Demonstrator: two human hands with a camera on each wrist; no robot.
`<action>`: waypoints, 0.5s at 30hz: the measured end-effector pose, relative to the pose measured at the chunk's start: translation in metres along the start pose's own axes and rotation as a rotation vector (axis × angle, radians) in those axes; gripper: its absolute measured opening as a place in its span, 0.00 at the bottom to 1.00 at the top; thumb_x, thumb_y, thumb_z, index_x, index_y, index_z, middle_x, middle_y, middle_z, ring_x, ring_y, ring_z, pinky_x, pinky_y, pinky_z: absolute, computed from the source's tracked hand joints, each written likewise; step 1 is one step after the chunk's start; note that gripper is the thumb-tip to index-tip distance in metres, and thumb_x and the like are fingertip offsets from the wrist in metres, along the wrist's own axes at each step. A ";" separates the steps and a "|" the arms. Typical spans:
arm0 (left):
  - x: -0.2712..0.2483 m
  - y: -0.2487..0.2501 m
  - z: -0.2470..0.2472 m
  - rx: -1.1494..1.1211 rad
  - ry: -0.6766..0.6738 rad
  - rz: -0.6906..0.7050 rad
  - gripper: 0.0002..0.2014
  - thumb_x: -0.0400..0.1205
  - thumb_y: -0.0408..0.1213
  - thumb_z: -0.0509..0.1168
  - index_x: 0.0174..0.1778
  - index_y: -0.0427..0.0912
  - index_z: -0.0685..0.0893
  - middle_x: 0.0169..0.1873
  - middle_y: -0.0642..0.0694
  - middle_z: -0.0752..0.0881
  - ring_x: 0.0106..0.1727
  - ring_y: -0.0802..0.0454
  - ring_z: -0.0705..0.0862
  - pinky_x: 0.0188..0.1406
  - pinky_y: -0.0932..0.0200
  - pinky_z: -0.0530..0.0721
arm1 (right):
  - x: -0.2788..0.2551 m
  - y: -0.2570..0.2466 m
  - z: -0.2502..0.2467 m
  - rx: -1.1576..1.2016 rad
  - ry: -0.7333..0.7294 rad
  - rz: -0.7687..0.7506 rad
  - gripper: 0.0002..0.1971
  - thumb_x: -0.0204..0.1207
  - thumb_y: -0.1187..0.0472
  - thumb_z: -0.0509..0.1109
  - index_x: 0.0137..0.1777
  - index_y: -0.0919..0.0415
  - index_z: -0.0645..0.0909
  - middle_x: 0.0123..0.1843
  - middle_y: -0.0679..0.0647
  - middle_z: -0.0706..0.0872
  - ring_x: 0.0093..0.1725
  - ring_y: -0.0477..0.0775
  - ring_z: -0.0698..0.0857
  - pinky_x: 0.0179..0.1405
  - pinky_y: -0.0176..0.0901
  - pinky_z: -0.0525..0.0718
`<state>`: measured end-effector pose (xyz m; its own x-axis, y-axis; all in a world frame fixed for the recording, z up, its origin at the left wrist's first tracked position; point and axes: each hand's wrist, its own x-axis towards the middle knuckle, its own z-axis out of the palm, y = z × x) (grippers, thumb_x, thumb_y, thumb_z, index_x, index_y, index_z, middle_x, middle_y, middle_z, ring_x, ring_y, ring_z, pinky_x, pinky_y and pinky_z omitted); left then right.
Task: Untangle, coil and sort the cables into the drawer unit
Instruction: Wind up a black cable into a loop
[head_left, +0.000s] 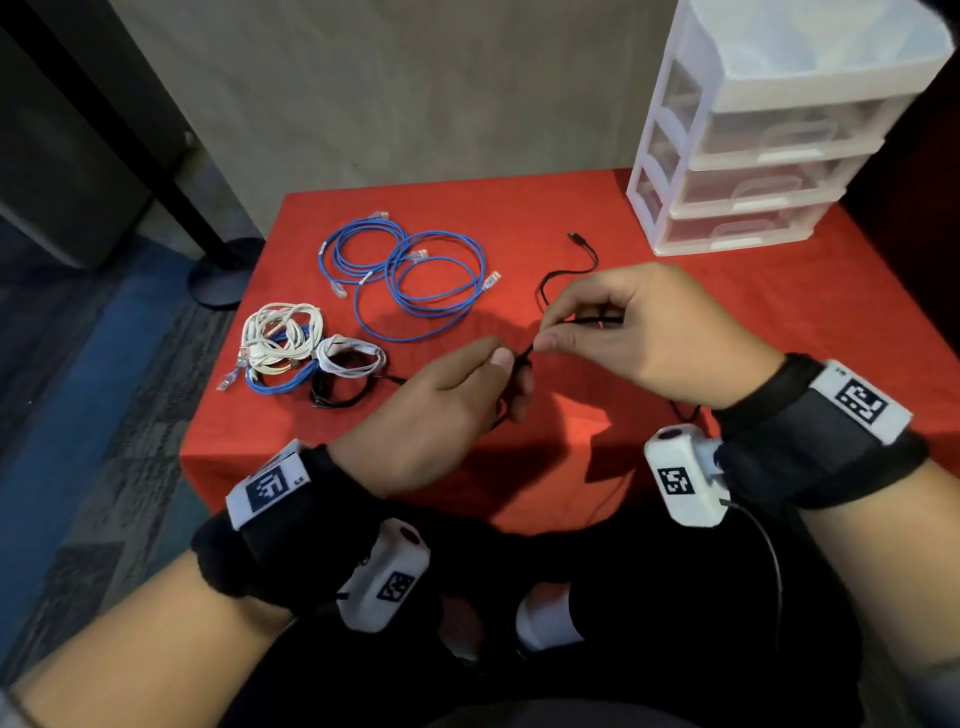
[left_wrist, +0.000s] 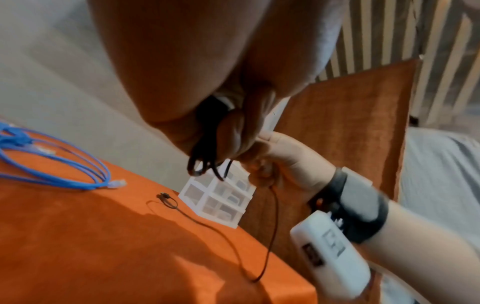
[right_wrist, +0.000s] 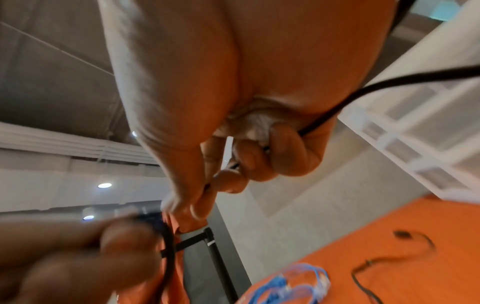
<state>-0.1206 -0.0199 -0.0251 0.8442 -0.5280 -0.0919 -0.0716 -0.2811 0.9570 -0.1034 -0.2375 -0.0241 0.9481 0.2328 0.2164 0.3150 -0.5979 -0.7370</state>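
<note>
Over the red table (head_left: 649, 244) both hands work a thin black cable (head_left: 563, 273). My left hand (head_left: 498, 371) grips several coiled loops of the black cable (left_wrist: 205, 148) between thumb and fingers. My right hand (head_left: 550, 332) pinches the same black cable (right_wrist: 350, 98) just to the right, and the strand runs through its curled fingers. The cable's free end with its plug (head_left: 576, 239) lies on the cloth beyond the hands. The white drawer unit (head_left: 769, 145) stands at the back right, its drawers closed.
Loose blue network cables (head_left: 410, 275) lie spread at the table's middle left. A tangled bundle of white, blue and black cables (head_left: 301, 353) sits near the left edge. A black post and its round base (head_left: 223, 275) stand on the floor left of the table.
</note>
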 end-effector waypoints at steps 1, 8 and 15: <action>0.000 0.004 0.003 -0.128 0.034 -0.048 0.15 0.94 0.37 0.51 0.47 0.40 0.80 0.33 0.51 0.78 0.31 0.60 0.74 0.28 0.74 0.68 | 0.002 0.006 0.005 0.040 0.033 0.007 0.12 0.74 0.41 0.76 0.45 0.48 0.91 0.33 0.50 0.89 0.33 0.53 0.83 0.37 0.54 0.82; 0.017 0.013 -0.014 -0.680 0.224 0.062 0.14 0.94 0.41 0.48 0.47 0.45 0.74 0.41 0.46 0.83 0.22 0.59 0.66 0.23 0.66 0.63 | -0.017 0.028 0.061 0.071 0.062 0.109 0.09 0.87 0.58 0.68 0.52 0.54 0.91 0.41 0.39 0.91 0.40 0.37 0.86 0.45 0.36 0.80; 0.040 -0.001 -0.026 -0.129 0.461 0.255 0.11 0.95 0.39 0.46 0.56 0.42 0.73 0.68 0.44 0.86 0.40 0.51 0.90 0.46 0.54 0.89 | -0.050 -0.006 0.089 0.072 -0.049 0.066 0.09 0.85 0.55 0.68 0.58 0.52 0.88 0.46 0.43 0.92 0.45 0.38 0.87 0.51 0.49 0.83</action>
<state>-0.0732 -0.0202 -0.0229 0.9561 -0.1525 0.2502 -0.2635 -0.0738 0.9618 -0.1560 -0.1776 -0.0876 0.9629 0.2333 0.1352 0.2463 -0.5572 -0.7930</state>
